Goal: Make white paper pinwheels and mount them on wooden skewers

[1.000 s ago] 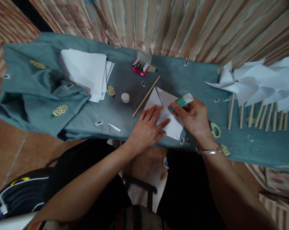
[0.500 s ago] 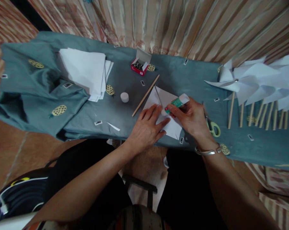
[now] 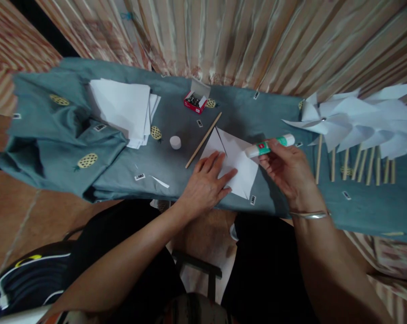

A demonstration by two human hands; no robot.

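Beyond our left hand [image 3: 203, 186] and right hand [image 3: 287, 173], a pleated curtain [image 3: 220, 40] is hanging. Below and left of our left hand, we are seeing a white cable [image 3: 2, 300], a dark ridged object [image 3: 28, 283] and brown floor [image 3: 7, 202].

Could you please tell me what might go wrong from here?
The glue stick in the right hand points its end at the white paper, so a slip might smear an unintended spot. The wooden stick lies close beside the paper and the left hand, so a careless movement could knock it. The red box stands open, so a bump might spill what is inside.
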